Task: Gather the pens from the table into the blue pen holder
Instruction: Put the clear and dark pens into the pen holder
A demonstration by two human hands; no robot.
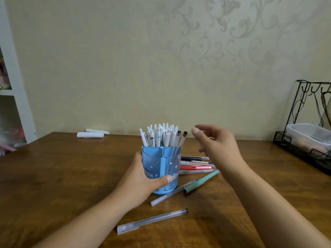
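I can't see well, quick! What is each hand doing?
Left hand: grips the blue plastic pen holder.
Right hand: open, fingers loose, holding nothing.

This looks like a room in a home, likely a study or living corner. The back wall [125, 59] fills the upper frame with cream wallpaper bearing a faded floral scroll pattern, a domestic finish. A dark brown wooden surface [62, 176] with visible grain stands against it. At the left edge a white shelf unit [16, 97] holds blurred colourful items. At the right edge sits a black wire rack [304, 111] with hooks and a translucent plastic container [308, 135] inside. Folded white paper pieces [90, 134] lie at the surface's far edge, upper left of centre.
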